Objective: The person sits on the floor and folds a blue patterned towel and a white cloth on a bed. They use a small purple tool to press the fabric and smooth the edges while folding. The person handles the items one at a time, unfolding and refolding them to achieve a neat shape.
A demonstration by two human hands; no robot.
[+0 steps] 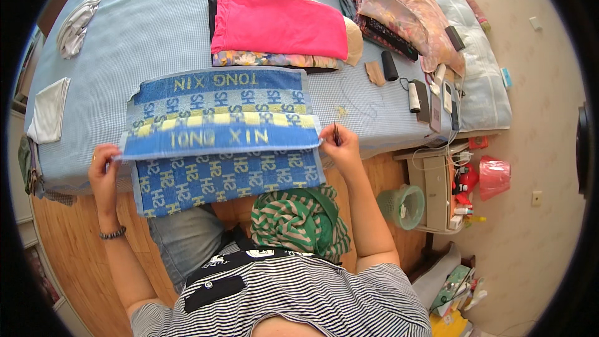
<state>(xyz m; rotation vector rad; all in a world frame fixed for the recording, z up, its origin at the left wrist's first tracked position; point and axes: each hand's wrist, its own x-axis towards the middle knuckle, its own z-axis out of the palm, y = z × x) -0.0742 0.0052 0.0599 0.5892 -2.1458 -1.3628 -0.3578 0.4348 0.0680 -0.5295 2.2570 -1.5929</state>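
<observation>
A blue and yellow patterned towel (212, 181) spreads over the near edge of the bed (93, 112) and hangs toward my lap. Its raised edge forms a fold across the middle. At the left end of that edge, the fingers of my left hand (104, 165) pinch the corner. My right hand (343, 148) is closed on the opposite corner; a thin dark thing I cannot make out shows by its fingers. On my lap lies a bunched green and beige striped cloth (299, 221). Beyond the towel, a folded bright pink garment (277, 25) tops a stack of clothes.
White cloths (50, 111) lie at the bed's left side. Folded floral clothes (399, 15) are stacked at the far right. Phones, cables and a black cylinder (389, 65) lie at the right edge, above a green basket (402, 206) and a small cabinet (437, 181).
</observation>
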